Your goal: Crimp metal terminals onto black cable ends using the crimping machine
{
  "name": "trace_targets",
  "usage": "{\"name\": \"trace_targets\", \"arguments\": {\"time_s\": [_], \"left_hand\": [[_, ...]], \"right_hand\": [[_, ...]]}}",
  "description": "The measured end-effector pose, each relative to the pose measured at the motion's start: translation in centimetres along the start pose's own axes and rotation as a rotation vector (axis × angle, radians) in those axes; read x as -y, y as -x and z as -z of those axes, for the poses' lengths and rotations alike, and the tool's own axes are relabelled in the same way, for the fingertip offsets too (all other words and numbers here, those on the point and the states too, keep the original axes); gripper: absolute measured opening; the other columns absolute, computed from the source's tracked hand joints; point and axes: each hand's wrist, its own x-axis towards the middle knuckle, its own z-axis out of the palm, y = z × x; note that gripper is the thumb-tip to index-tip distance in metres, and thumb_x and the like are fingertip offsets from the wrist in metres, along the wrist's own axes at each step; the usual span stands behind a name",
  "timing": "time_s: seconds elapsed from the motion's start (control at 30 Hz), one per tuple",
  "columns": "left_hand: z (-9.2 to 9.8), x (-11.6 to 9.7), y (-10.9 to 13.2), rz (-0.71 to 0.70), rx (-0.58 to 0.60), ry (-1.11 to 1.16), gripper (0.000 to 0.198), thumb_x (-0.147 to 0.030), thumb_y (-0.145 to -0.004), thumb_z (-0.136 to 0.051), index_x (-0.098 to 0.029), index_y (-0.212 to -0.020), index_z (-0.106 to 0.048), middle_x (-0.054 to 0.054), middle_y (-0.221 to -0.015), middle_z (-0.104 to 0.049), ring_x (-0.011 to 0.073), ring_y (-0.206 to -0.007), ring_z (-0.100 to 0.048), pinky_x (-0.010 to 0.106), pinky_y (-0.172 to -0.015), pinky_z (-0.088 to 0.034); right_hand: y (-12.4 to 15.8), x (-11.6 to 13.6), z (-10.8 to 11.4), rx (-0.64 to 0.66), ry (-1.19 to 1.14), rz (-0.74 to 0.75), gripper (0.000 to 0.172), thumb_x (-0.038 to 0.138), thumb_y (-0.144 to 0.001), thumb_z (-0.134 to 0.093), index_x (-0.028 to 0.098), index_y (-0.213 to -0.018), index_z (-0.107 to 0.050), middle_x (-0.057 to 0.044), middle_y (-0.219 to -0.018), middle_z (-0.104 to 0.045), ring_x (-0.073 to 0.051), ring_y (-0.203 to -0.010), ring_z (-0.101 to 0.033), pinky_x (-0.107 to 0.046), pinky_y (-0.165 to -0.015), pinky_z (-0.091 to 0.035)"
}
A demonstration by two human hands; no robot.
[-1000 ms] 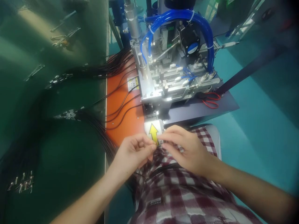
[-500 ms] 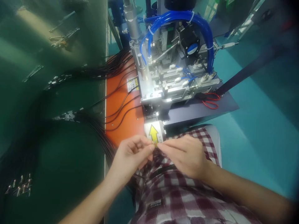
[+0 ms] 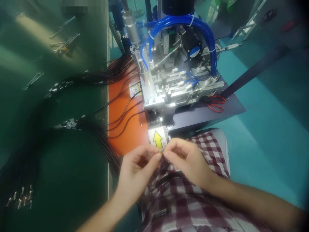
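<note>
My left hand (image 3: 138, 166) is closed in a pinch on the thin wire end (image 3: 161, 150) of a cable, over the lap. Opposite it, my right hand (image 3: 187, 161) pinches at the same fine wires, its fingertips almost touching those of the left. The wires are tiny, and the exact part in each pinch is hard to make out. A dark cable (image 3: 169, 176) runs below the hands across a checked apron. Just beyond the fingertips lies a white plate with a yellow arrow (image 3: 157, 139), partly covered by the hands.
A metal machine (image 3: 178, 87) with blue air hoses (image 3: 212, 42) stands ahead on a dark base. Bundles of black cables (image 3: 96, 130) with bared ends cross the green mat (image 3: 79, 180) and orange plate (image 3: 125, 141) at left. A red wire loop (image 3: 217, 108) lies at right.
My right hand has turned and its fingers are now more curled, pinching closer to the wire end. The left hand keeps its pinch nearly in place. The view has shifted slightly.
</note>
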Motion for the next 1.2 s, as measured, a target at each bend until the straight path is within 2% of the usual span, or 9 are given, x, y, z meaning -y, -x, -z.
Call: {"name": "trace_targets", "arguments": {"time_s": [0.17, 0.3, 0.47, 0.7, 0.8, 0.93, 1.0, 1.1, 1.2], "left_hand": [[-0.1, 0.8, 0.2, -0.074, -0.077, -0.004, 0.014, -0.03, -0.075, -0.075, -0.017, -0.08, -0.071, 0.003, -0.075, -0.065, 0.0067, -0.049, -0.044, 0.021, -0.045, -0.036], [0.8, 0.8, -0.5, 0.056, 0.056, 0.139, 0.015, -0.031, -0.074, -0.076, -0.017, -0.08, -0.072, -0.001, -0.059, -0.057, 0.0054, -0.046, -0.041, 0.019, -0.045, -0.031], [1.6, -0.8, -3.0, 0.204, 0.195, 0.435, 0.019, -0.029, -0.07, -0.077, -0.013, -0.072, -0.068, -0.003, -0.056, -0.052, 0.001, -0.042, -0.033, 0.017, -0.044, -0.022], [1.2, -1.3, -5.7, 0.239, 0.15, 0.536, 0.019, -0.027, -0.071, -0.077, -0.011, -0.073, -0.065, -0.007, -0.05, -0.043, 0.0004, -0.041, -0.026, 0.017, -0.043, -0.018], [1.0, -1.3, -6.0, 0.243, 0.131, 0.561, 0.02, -0.027, -0.071, -0.077, -0.012, -0.071, -0.063, -0.008, -0.048, -0.04, -0.0002, -0.04, -0.022, 0.017, -0.043, -0.016], [1.0, -1.4, -6.3, 0.251, 0.138, 0.623, 0.021, -0.028, -0.069, -0.076, -0.013, -0.07, -0.062, -0.008, -0.048, -0.04, 0.0005, -0.04, -0.023, 0.018, -0.043, -0.018], [1.1, -1.4, -6.2, 0.242, 0.15, 0.637, 0.02, -0.028, -0.068, -0.076, -0.014, -0.069, -0.062, -0.009, -0.046, -0.037, 0.0013, -0.041, -0.024, 0.018, -0.044, -0.02], [1.0, -1.3, -6.0, 0.206, 0.109, 0.608, 0.021, -0.028, -0.069, -0.076, -0.014, -0.069, -0.06, -0.009, -0.047, -0.038, 0.0009, -0.041, -0.023, 0.017, -0.043, -0.018], [0.8, -1.2, -5.7, 0.18, 0.057, 0.543, 0.023, -0.029, -0.072, -0.076, -0.014, -0.069, -0.059, -0.009, -0.049, -0.041, 0.0001, -0.041, -0.023, 0.016, -0.042, -0.017]], "right_hand": [[0.5, 0.2, -0.1, 0.072, -0.103, -0.149, 0.015, 0.025, -0.086, -0.057, 0.017, -0.073, -0.054, 0.01, -0.044, -0.042, -0.006, -0.04, -0.038, -0.018, -0.042, -0.032], [0.4, 0.5, 0.1, 0.117, -0.109, -0.161, 0.016, 0.025, -0.087, -0.056, 0.017, -0.073, -0.053, 0.011, -0.043, -0.04, -0.005, -0.039, -0.034, -0.018, -0.041, -0.029], [-1.9, 1.2, -0.2, 0.015, 0.008, 0.006, 0.015, 0.022, -0.084, -0.059, 0.017, -0.071, -0.054, 0.006, -0.055, -0.047, -0.007, -0.047, -0.039, -0.02, -0.044, -0.03], [-4.8, 1.1, 0.0, -0.076, 0.146, 0.097, 0.017, 0.03, -0.085, -0.061, 0.017, -0.075, -0.058, 0.0, -0.067, -0.058, -0.012, -0.06, -0.052, -0.025, -0.055, -0.042], [-5.2, 1.4, 0.1, -0.069, 0.108, 0.08, 0.018, 0.03, -0.085, -0.06, 0.016, -0.073, -0.057, 0.002, -0.065, -0.055, -0.011, -0.058, -0.049, -0.024, -0.054, -0.04], [-5.9, 2.0, 0.1, 0.033, -0.025, -0.014, 0.018, 0.028, -0.083, -0.062, 0.016, -0.071, -0.055, 0.006, -0.058, -0.046, -0.007, -0.049, -0.037, -0.02, -0.045, -0.031], [-6.2, 2.0, 0.1, 0.068, -0.025, -0.022, 0.017, 0.027, -0.082, -0.062, 0.016, -0.071, -0.056, 0.005, -0.06, -0.047, -0.007, -0.049, -0.037, -0.02, -0.044, -0.03], [-6.3, 1.8, 0.4, 0.043, 0.088, 0.01, 0.014, 0.027, -0.084, -0.061, 0.016, -0.074, -0.059, 0.001, -0.067, -0.055, -0.009, -0.055, -0.045, -0.022, -0.048, -0.036], [-5.9, 1.6, 0.9, -0.049, 0.23, 0.085, 0.01, 0.027, -0.083, -0.063, 0.018, -0.081, -0.064, -0.001, -0.074, -0.062, -0.012, -0.059, -0.05, -0.025, -0.056, -0.042]]}}
